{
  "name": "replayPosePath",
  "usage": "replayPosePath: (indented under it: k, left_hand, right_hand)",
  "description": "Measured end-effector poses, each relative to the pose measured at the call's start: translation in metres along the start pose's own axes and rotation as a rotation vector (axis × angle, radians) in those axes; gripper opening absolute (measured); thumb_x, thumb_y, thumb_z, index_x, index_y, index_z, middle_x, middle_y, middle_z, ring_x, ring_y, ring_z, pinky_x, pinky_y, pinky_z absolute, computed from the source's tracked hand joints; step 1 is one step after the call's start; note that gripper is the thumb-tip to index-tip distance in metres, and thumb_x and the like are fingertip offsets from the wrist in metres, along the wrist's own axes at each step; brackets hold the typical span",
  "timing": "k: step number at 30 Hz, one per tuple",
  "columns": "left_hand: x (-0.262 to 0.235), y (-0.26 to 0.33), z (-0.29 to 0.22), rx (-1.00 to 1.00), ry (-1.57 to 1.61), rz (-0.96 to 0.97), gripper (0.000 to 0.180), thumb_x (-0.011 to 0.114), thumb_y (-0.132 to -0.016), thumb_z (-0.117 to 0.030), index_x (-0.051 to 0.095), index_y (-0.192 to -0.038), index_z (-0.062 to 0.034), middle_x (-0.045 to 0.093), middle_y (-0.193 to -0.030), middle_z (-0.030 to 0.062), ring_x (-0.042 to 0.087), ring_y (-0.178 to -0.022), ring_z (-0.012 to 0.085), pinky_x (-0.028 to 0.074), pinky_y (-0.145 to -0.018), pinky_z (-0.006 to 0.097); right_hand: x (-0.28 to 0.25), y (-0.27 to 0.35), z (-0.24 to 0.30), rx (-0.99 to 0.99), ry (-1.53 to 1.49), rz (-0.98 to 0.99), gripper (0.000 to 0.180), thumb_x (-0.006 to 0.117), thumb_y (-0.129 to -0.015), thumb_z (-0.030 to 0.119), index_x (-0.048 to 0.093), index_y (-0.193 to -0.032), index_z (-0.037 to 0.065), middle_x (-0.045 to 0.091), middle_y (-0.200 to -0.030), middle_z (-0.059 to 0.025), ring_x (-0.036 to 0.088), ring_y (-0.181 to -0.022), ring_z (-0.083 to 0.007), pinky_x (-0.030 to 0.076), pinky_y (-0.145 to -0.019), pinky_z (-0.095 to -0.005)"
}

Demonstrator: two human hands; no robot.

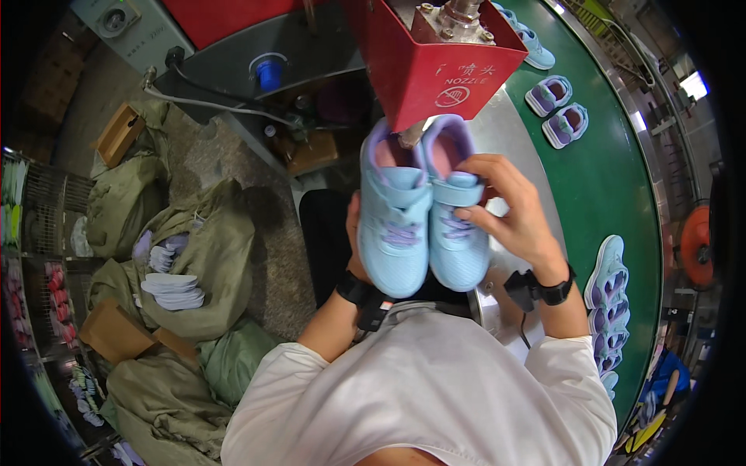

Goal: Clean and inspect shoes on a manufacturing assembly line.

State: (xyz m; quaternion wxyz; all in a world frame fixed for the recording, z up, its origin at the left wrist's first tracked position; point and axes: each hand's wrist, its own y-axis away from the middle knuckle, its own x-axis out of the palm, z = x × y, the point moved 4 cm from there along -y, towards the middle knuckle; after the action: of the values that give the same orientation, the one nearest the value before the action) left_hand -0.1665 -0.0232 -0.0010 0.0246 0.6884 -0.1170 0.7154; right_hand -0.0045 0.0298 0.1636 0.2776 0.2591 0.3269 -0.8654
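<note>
Two light-blue children's sneakers with lilac lining and laces are held side by side, toes toward me, under a red machine head. Along the outer side of the left sneaker [392, 248] lies my left hand [354, 233], its fingers mostly hidden behind the shoe. My right hand [509, 203] grips the right sneaker [460, 256], with the thumb and fingers at its strap and collar. A metal nozzle tip [410, 137] comes down between the two shoe openings; whether it touches them I cannot tell.
The red nozzle housing [443, 78] hangs just beyond the shoes. On the right, a green conveyor belt [583, 182] carries more sneakers [608, 291]. Sacks [210, 256] with white insoles [172, 291] stand at left. Wristbands [553, 289] with a cable are on my wrists.
</note>
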Motion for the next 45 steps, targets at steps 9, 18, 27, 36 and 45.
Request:
replayPosePath:
  k: [9, 18, 27, 36, 45]
  left_hand:
    - [-0.002, -0.003, -0.069, 0.206, -0.126, 0.142, 0.071, 0.035, -0.1, -0.056, 0.038, -0.149, -0.0054, 0.045, -0.148, 0.017, 0.05, -0.131, 0.0334, 0.039, -0.111, 0.048]
    - [0.015, 0.03, -0.045, 0.182, -0.024, 0.143, 0.073, 0.034, -0.1, -0.054, 0.031, -0.152, -0.0032, 0.038, -0.153, 0.019, 0.044, -0.136, 0.0359, 0.033, -0.115, 0.05]
    - [0.023, 0.069, -0.027, 0.195, -0.129, -0.031, 0.069, 0.035, -0.1, -0.054, 0.04, -0.147, -0.0036, 0.05, -0.144, 0.0161, 0.053, -0.128, 0.0324, 0.04, -0.11, 0.046]
    - [0.015, 0.053, 0.041, -0.297, -0.221, -0.321, 0.084, 0.037, -0.097, -0.065, 0.033, -0.148, 0.0014, 0.044, -0.147, 0.0205, 0.045, -0.135, 0.0327, 0.034, -0.115, 0.045]
    - [0.012, -0.003, 0.055, -0.54, -0.19, 0.068, 0.101, 0.035, -0.09, -0.077, 0.013, -0.156, -0.0031, 0.014, -0.161, 0.0223, 0.016, -0.145, 0.0507, 0.027, -0.108, 0.07]
  right_hand:
    - [0.026, -0.024, 0.013, -0.122, 0.013, -0.085, 0.041, 0.08, -0.076, 0.005, 0.063, -0.114, 0.003, 0.054, -0.117, -0.0104, 0.062, -0.09, -0.0189, 0.057, -0.07, -0.0286]
    - [0.023, -0.007, 0.033, -0.127, -0.011, -0.085, 0.041, 0.079, -0.076, 0.003, 0.06, -0.112, 0.001, 0.051, -0.115, -0.0115, 0.063, -0.088, -0.0186, 0.059, -0.071, -0.0287]
    - [0.029, 0.004, 0.011, -0.005, -0.119, 0.184, 0.028, 0.072, -0.086, 0.017, 0.066, -0.11, 0.003, 0.062, -0.103, -0.0114, 0.065, -0.08, -0.0226, 0.055, -0.071, -0.0319]
    - [0.003, 0.046, -0.004, -0.321, 0.618, 0.383, 0.026, 0.06, -0.077, 0.019, 0.07, -0.101, 0.017, 0.062, -0.096, 0.0036, 0.058, -0.074, -0.0162, 0.048, -0.065, -0.0315]
    - [-0.177, 0.22, -0.105, 0.924, 0.955, -0.262, 0.022, 0.068, -0.079, 0.023, 0.069, -0.084, 0.002, 0.068, -0.083, -0.0184, 0.065, -0.075, -0.0381, 0.05, -0.067, -0.0462]
